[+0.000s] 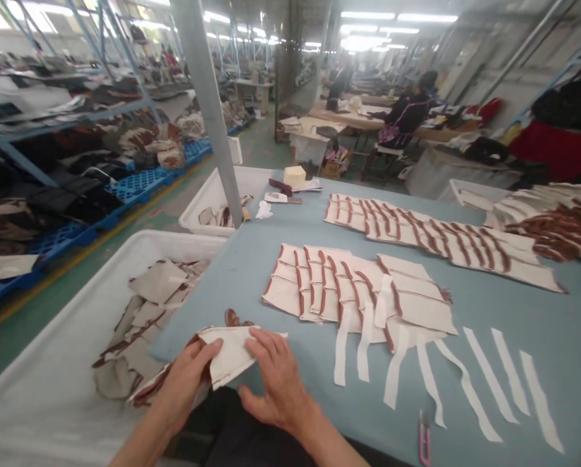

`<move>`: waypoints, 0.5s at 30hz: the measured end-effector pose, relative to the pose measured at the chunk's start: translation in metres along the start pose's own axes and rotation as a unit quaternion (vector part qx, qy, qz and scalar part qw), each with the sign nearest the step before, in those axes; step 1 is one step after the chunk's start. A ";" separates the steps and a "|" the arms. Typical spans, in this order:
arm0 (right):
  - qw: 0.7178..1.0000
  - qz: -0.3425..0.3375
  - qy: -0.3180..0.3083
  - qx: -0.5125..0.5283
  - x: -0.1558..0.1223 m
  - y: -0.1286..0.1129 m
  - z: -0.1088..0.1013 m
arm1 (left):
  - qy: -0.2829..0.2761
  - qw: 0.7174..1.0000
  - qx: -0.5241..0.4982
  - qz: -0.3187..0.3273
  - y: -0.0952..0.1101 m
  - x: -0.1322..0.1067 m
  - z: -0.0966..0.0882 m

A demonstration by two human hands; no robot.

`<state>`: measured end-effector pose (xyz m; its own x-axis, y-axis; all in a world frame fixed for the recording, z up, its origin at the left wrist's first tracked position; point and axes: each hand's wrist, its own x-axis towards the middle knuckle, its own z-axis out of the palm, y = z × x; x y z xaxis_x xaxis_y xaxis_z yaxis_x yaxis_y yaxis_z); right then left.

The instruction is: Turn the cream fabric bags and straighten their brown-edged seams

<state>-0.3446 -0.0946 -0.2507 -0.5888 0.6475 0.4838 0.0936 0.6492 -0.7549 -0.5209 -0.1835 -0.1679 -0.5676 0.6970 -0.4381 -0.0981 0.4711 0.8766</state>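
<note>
A worker holds a cream panel point(234, 355) at the near edge of a blue surface point(302, 357) on a factory floor. With twelve o'clock straight ahead of the worker, the panel sits at twelve, close to the lap, brown trim showing at its left end. The left hand point(185, 379) pinches that end, thumb on top and fingers tucked below; how far they reach underneath I cannot tell. The right hand point(283, 383) lays its fingers on the far right edge, its thumb spread apart and not closing on the panel.

Good handling here looks like a light left pinch, kept close to the trim, while the right fingers press the face flat without dragging it askew. Cloth this soft likely creases if both ends are pulled unevenly, and a loose corner could curl under.

A scrap point(234, 318) lies just beyond the panel, near enough to snag. Overlapping panels point(329, 282) spread at one o'clock, white strips point(510, 371) and pink snips point(424, 441) toward three. A bin point(76, 331) of cloth stands at ten.
</note>
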 end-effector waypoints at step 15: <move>0.981 -0.071 0.042 -0.178 -0.025 -0.073 -0.115 | 0.017 0.917 0.207 0.340 0.003 -0.035 -0.002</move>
<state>-0.2447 -0.1129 -0.1567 -0.5489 0.5614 0.6193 0.2985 0.8237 -0.4821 -0.5031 -0.2080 -0.1496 -0.4092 0.8915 0.1942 0.6031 0.1045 0.7908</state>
